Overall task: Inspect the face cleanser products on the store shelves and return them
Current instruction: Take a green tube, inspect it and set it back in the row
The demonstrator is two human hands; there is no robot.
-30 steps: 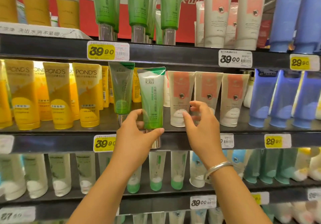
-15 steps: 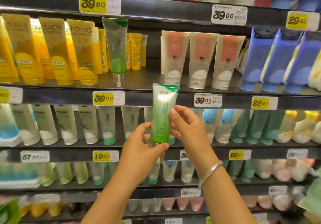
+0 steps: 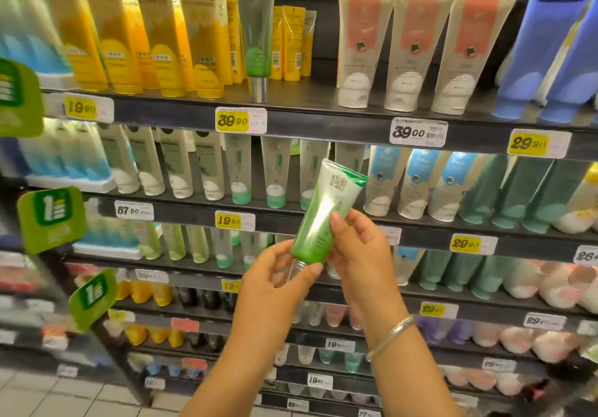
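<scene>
While you hold the green cleanser tube (image 3: 323, 214) off the shelves (image 3: 323, 122), tilted label-up for reading,
your left hand (image 3: 275, 282) pinches its cap end; your right hand (image 3: 359, 250) curls round the body, steadying it.

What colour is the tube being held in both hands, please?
The tube fades from white at its top to green at the bottom, shown in the head view.

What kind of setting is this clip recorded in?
Most likely a shop's skincare aisle: dark tiered shelves packed with rows of yellow Pond's tubes, and yellow price labels clipped along the shelf edges. Both hands hold a green-and-white cleanser tube taken for inspection.
</scene>
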